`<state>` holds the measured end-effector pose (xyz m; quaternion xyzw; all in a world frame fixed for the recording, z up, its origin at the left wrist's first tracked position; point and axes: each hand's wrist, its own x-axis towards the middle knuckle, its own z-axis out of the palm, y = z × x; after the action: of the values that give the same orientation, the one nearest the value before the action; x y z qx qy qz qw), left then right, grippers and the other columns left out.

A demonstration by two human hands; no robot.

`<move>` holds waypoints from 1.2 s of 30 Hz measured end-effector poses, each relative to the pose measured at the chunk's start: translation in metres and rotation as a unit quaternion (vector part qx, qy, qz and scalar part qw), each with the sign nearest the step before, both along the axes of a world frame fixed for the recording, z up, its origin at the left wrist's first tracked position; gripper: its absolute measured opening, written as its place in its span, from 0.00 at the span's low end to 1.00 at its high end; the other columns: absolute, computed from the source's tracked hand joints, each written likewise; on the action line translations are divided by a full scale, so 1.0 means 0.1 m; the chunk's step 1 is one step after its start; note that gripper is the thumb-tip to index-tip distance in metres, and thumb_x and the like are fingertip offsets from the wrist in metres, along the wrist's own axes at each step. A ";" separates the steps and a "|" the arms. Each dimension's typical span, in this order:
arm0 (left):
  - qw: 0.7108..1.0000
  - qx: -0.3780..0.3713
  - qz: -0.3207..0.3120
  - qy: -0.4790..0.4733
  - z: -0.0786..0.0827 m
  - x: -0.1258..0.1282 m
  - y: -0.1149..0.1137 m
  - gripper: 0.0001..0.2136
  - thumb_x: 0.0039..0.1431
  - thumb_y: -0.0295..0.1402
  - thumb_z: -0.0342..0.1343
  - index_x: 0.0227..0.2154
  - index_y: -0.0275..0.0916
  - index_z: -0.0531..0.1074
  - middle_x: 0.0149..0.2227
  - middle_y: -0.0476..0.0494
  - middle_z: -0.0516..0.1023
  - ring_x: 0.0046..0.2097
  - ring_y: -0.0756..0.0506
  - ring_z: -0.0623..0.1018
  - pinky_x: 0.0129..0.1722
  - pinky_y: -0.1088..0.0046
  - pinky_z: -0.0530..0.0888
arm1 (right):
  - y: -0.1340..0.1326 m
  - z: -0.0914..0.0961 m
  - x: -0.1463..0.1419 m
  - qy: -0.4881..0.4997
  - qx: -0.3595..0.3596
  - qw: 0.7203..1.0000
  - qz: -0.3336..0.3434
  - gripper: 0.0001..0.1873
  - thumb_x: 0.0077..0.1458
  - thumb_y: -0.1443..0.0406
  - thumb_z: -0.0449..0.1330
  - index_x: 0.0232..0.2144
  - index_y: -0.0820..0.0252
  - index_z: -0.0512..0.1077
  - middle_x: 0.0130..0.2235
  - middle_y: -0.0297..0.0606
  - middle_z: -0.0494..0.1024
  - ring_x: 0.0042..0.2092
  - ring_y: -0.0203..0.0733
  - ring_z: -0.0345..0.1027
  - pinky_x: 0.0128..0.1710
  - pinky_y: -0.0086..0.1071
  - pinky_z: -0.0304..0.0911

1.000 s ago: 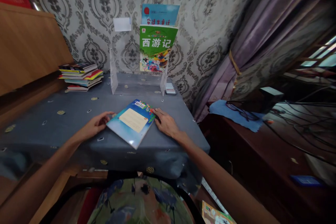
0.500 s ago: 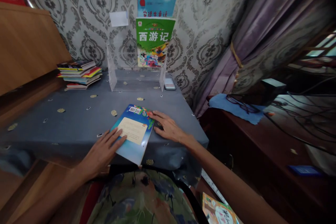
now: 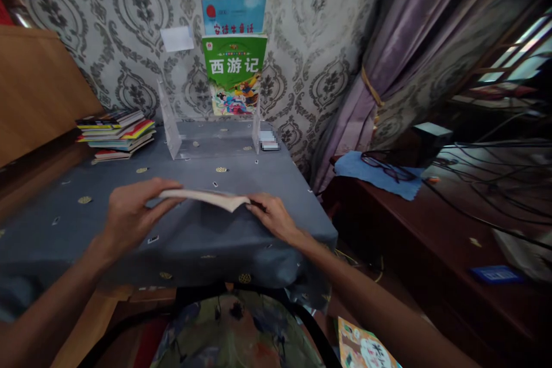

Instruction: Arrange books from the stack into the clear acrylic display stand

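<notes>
A thin paperback book (image 3: 209, 198) is raised above the cloth-covered table, seen edge-on so that its pale page edges face me and its covers are mostly hidden. My left hand (image 3: 138, 207) pinches its left end between thumb and fingers. At the opposite end my right hand (image 3: 272, 215) grips the corner, where the pages bend slightly. Behind the book stands a clear acrylic stand (image 3: 211, 146). A green book (image 3: 235, 75) rests upright on it at the right, in front of a blue book (image 3: 235, 14).
Several books form a stack (image 3: 116, 135) at the table's back left, beside a wooden cabinet (image 3: 38, 92). On the right, a dark red desk (image 3: 409, 224) holds glasses (image 3: 386, 167) on a blue cloth (image 3: 349, 165) and tangled cables. Another book (image 3: 366, 345) lies low at the front right.
The book has gone from lying flat under my hands to being lifted and tilted edge-on. Both hands have closed on its ends. The camera view has shifted slightly right.
</notes>
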<state>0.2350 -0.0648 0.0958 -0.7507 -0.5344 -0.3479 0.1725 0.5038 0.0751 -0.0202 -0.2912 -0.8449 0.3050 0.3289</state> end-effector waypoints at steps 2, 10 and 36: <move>0.999 -0.003 0.022 -0.027 0.19 0.03 0.25 0.12 0.65 0.45 0.55 0.36 0.44 0.79 0.31 0.51 0.82 0.30 0.48 0.79 0.31 0.75 0.72 | 0.04 0.02 -0.03 0.031 -0.034 0.999 -0.019 0.13 0.60 0.64 0.56 0.43 0.58 0.78 0.37 0.38 0.81 0.39 0.43 0.73 0.41 0.34 0.66; 0.988 -0.117 0.012 -0.102 0.59 -0.19 1.65 0.14 0.57 0.45 0.58 0.31 0.38 0.77 0.30 0.49 0.79 0.33 0.49 0.73 0.31 0.76 0.66 | 0.16 0.18 -0.13 0.142 -0.218 0.965 -0.022 0.16 0.56 0.52 0.59 0.34 0.59 0.74 0.31 0.35 0.75 0.30 0.38 0.65 0.29 0.29 0.61; 0.940 -0.248 -0.215 0.089 -0.97 0.49 1.85 0.16 0.71 0.37 0.45 0.54 0.39 0.73 0.51 0.39 0.77 0.54 0.42 0.75 0.55 0.60 0.70 | 0.35 0.08 0.03 0.156 -0.547 0.822 -0.014 0.14 0.49 0.65 0.71 0.31 0.60 0.69 0.23 0.30 0.77 0.24 0.35 0.75 0.23 0.25 0.72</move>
<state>0.2845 0.1201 -0.0013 -0.8949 -0.4117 -0.1643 -0.0514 0.5065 0.1102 -0.0124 -0.3837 -0.4727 0.7540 0.2469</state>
